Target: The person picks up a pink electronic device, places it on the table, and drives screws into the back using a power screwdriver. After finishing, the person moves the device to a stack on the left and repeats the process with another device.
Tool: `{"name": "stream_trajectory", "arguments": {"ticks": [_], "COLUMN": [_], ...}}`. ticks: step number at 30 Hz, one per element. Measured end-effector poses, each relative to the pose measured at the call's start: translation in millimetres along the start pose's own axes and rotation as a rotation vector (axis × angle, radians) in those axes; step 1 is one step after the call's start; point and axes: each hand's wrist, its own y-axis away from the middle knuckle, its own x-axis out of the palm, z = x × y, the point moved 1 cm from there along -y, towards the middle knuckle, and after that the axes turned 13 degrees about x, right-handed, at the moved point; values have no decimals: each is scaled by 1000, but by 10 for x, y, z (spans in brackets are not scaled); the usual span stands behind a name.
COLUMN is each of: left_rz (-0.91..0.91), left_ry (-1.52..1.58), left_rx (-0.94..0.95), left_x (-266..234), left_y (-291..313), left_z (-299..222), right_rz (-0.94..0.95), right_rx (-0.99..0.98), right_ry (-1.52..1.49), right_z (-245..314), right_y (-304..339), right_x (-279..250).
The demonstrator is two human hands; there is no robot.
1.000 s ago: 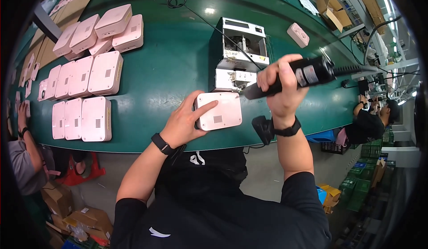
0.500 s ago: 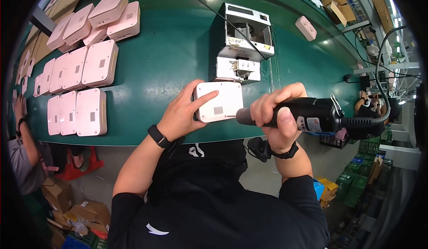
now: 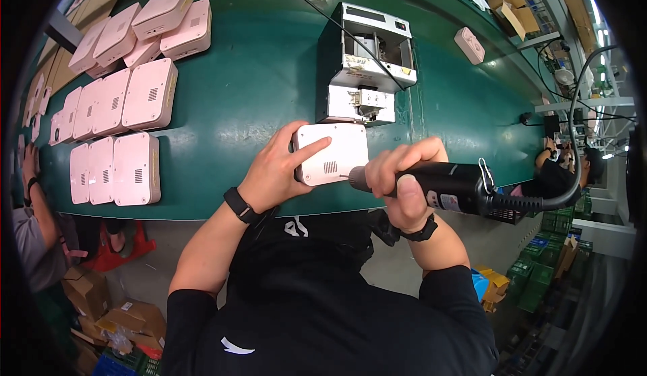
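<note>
A flat pinkish-white plastic box (image 3: 347, 148) with rounded corners, a small vent grille and corner screw holes lies near the front edge of the green table. My left hand (image 3: 278, 157) grips its left side, thumb at the lower edge and index finger stretched across the top. In my right hand (image 3: 406, 180) is a black corded electric screwdriver (image 3: 450, 186), fingers wrapped round its front end. Its thin bit points left at the lower right corner of the box. Just beyond the box stands a silver and black screw feeder (image 3: 362, 100).
Several similar boxes (image 3: 138, 167) stand in rows and a pile at the left. A small pink part (image 3: 470, 46) lies at the far right. The screwdriver's cable (image 3: 573, 120) rises at the right. At the left edge is another person's hand (image 3: 30, 162); cardboard boxes (image 3: 135, 322) sit on the floor.
My right hand and the screwdriver have moved left and slightly down, bringing the bit over the box's lower right corner. My left hand and the box have stayed nearly still.
</note>
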Motion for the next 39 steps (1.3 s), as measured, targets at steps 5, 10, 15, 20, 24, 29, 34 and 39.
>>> {"name": "stream_trajectory", "arguments": {"ticks": [5,10,15,20,24,29,34,39], "left_rz": [-15,29,83,81,76,115,111,122], "left_ry": [-34,-9,27,22,3,45,62,97], "left_rx": [31,37,17,22,33,-5,8,21], "left_x": [3,25,94,127,124,101,143,113], "left_y": [7,-19,-96,-131,-117,-142,-158,-157], "left_z": [-21,-93,-179,-153,-131,-155,-118,-72], "right_rz": [5,-111,-214,-250,-239,-279,-263,-143], "right_rx": [1,-142,-209,-166,-179,-274,-190,-64], "right_ry": [32,-50,-7,128,93,50,126,-11], "right_z": [-13,202,287,293,302,376,316,264], "right_y": [-15,-317,-708,-778,-707,-810,-856,-534], "right_x": [-28,-215,-295,-277,-262,-286,-287,-209]}}
